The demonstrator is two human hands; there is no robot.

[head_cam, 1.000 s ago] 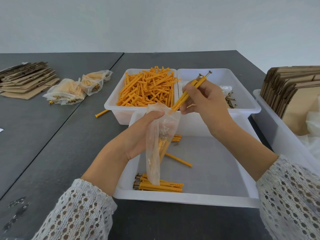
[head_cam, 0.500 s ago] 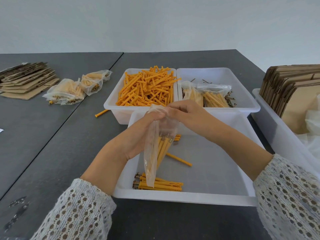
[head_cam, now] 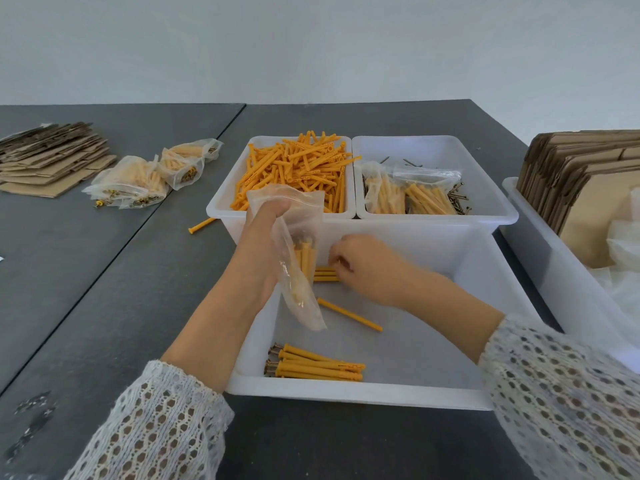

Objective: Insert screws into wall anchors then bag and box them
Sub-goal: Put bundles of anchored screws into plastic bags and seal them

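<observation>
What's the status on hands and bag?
Left hand grips bag, a few anchors inside. Right hand curled at the anchors by the tray's far wall; grasp unclear. Nothing in the way.

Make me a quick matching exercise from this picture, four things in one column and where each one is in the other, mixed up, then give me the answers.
Things
1. clear bag
2. loose anchors
3. filled bags
4. flat cardboard

Places
A. on the dark table, at the left
B. standing on edge in the tray at the right
C. held up in the left hand
D. piled in the far left bin

Pairs: 1-C, 2-D, 3-A, 4-B
</observation>
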